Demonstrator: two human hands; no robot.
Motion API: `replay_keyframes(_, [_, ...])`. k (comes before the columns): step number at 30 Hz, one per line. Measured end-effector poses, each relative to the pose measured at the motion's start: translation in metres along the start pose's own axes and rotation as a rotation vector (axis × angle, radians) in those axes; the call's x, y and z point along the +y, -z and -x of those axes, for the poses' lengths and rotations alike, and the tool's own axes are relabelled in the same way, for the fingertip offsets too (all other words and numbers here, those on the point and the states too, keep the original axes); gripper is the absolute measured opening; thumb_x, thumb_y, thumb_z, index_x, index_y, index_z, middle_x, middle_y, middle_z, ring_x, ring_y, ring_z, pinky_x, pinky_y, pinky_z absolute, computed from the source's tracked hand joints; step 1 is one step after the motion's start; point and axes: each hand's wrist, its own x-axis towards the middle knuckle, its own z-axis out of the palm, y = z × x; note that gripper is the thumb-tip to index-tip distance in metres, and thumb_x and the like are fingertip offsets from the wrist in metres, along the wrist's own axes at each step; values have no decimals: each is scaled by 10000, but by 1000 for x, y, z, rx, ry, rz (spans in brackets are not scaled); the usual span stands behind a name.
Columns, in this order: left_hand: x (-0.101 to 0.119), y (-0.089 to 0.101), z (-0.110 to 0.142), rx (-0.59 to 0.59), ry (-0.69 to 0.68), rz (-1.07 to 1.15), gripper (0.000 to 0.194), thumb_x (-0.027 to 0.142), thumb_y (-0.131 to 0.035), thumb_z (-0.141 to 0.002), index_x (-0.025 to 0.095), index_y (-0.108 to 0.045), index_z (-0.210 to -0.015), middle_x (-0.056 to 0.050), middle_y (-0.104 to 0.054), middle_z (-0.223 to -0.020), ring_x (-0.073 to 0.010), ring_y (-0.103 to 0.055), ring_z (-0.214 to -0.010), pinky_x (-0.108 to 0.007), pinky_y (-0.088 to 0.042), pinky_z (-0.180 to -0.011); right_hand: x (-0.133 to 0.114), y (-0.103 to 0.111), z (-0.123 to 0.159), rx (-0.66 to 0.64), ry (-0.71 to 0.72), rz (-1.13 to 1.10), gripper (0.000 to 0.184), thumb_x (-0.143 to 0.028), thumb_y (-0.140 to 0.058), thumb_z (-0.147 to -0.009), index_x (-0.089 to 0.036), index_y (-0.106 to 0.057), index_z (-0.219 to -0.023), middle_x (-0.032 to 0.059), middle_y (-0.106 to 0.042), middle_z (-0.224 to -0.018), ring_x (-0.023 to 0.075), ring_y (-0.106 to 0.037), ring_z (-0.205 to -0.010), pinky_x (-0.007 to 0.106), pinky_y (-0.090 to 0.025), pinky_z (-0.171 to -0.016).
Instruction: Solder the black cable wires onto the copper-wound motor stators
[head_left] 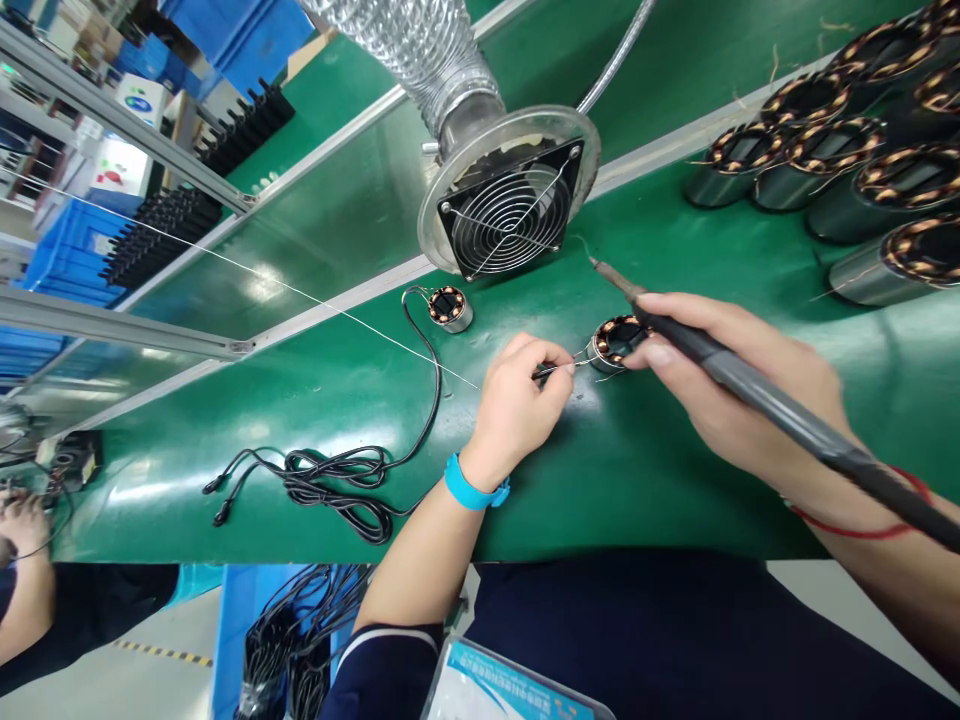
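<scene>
My left hand (pixel 517 405) is closed in a pinch on a thin solder wire (pixel 337 310) that runs off to the upper left. Its tip sits beside a small copper-wound stator (pixel 611 342) lying on the green bench mat (pixel 622 460). My right hand (pixel 731 385) is wrapped round the grey handle of a soldering iron (pixel 757 385). The iron's tip points up and left, past the stator. My right fingertips touch the stator's right side. A blue band circles my left wrist, a red cord my right.
A fume-extraction fan (pixel 510 215) on a foil duct stands just behind the stator. A second small stator (pixel 448 306) with a black cable (pixel 330 485) lies to the left. Several larger stators (pixel 847 150) crowd the back right. Another person's hand (pixel 22 520) shows far left.
</scene>
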Motion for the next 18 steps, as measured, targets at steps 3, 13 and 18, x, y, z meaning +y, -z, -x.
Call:
replay_keyframes(3, [1,-1,0,-36,157,100,155,51,-659,-795,168,-630,-697,22,-588,-750,-98,-503,-673,-232,-407,-644,-2,14,15,48,71,6,300,-224,-670,-957,-242,-657,-1256,34,-747,-987,153,-723,-875,232,-577,-756])
replay_keyframes(13, [3,-6,1,6,277,236,148,42,-658,-782,161,-646,-695,40,-592,-726,-65,-463,-597,-213,-400,-611,8,19,42,49,197,-50,31,-234,-641,-956,-241,-671,-964,28,-730,-840,142,-707,-666,223,-586,-588])
replay_keyframes(18, [4,-6,1,17,255,224,157,40,-648,-787,165,-642,-693,28,-602,-732,-71,-512,-626,-208,-427,-622,5,22,42,-12,165,-19,57,-237,-614,-973,-267,-662,-977,12,-738,-854,140,-713,-670,225,-593,-601])
